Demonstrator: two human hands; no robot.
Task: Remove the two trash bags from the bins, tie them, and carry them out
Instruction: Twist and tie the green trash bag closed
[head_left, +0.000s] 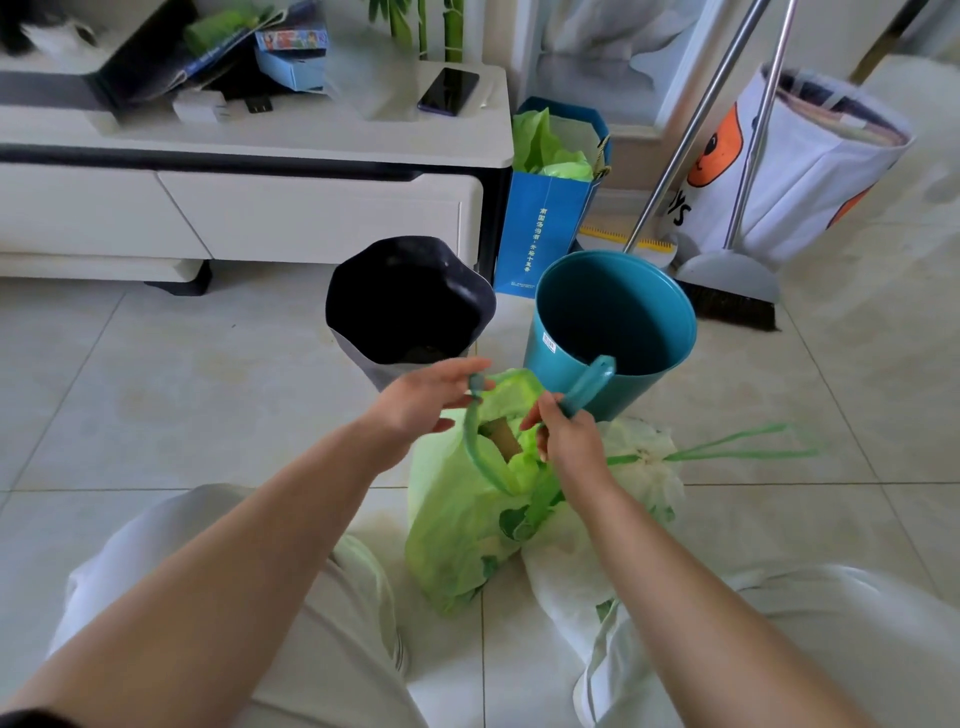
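A light green trash bag (457, 525) stands on the floor between my knees, its mouth open and a brown cardboard piece showing inside. My left hand (428, 397) pinches the teal ring (475, 441) that sits at the bag's mouth, at its top left. My right hand (566, 434) grips the same ring at the right side. Behind it lies a white trash bag (644, 462), tied with a green drawstring. The teal bin (613, 327) stands bare behind the bags. The grey bin (410, 306) holds a black liner.
A white TV cabinet (311, 208) runs along the back left. A blue paper bag (545, 218) with green plastic stands beside it. A broom and dustpan (727, 280) lean at the right, with a white printed bag (789, 171) behind them.
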